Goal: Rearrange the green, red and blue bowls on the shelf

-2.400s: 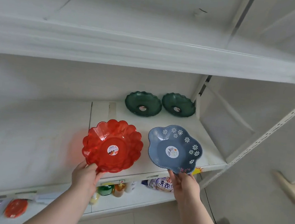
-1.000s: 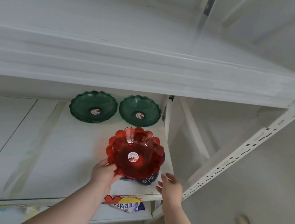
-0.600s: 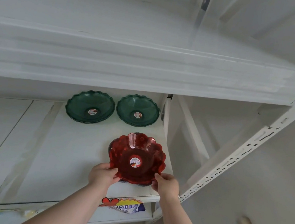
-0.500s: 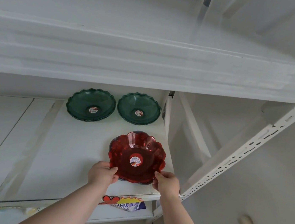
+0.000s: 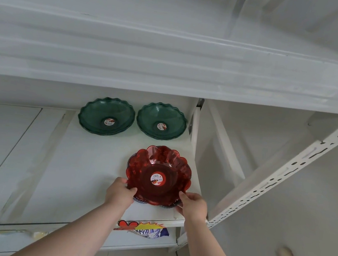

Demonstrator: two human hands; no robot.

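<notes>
Here, both hands grip the near rim of the red bowl [image 5: 158, 175], left hand [image 5: 120, 193] on its left, right hand [image 5: 193, 204] on its right, the bowl nested on the blue bowl [image 5: 167, 206] at the shelf [image 5: 86, 171]'s near right corner, two green bowls [image 5: 106, 116] farther back.

The red bowl [image 5: 158, 175] sat nested on the blue bowl [image 5: 167, 205], of which only a thin rim showed beneath its near edge, at the front right corner of the white shelf [image 5: 86, 171]. The left hand [image 5: 120, 194] gripped the red bowl's near-left rim; the right hand [image 5: 193, 205] gripped the near-right rim. Two green bowls [image 5: 106, 116] [image 5: 161, 121] stood side by side at the back of the shelf, apart from the red bowl. A colourful package [image 5: 145, 229] lay on the lower shelf.
</notes>
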